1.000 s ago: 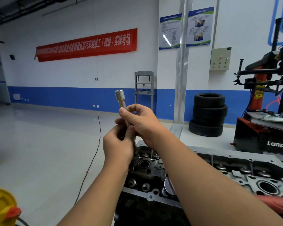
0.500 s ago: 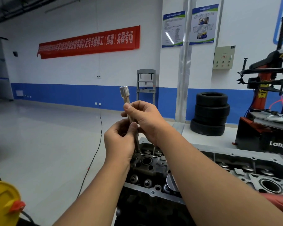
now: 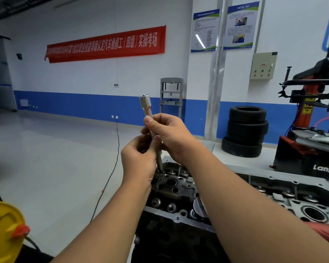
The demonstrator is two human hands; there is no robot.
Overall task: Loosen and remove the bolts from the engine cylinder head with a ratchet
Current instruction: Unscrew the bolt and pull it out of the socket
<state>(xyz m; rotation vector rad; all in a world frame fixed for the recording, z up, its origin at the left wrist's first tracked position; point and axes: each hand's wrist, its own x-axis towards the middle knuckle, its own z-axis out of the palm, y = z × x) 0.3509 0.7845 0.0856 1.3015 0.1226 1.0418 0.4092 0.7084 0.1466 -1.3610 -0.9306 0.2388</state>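
- The white wall (image 3: 95,76) carries a blue band (image 3: 80,105) along its foot.
- A red banner (image 3: 105,44) hangs high on the wall.
- Right of the banner, two posters (image 3: 224,28) flank a silver pipe (image 3: 216,78).
- Below the posters, a stack of tyres (image 3: 245,130) stands on the glossy pale floor (image 3: 46,158).
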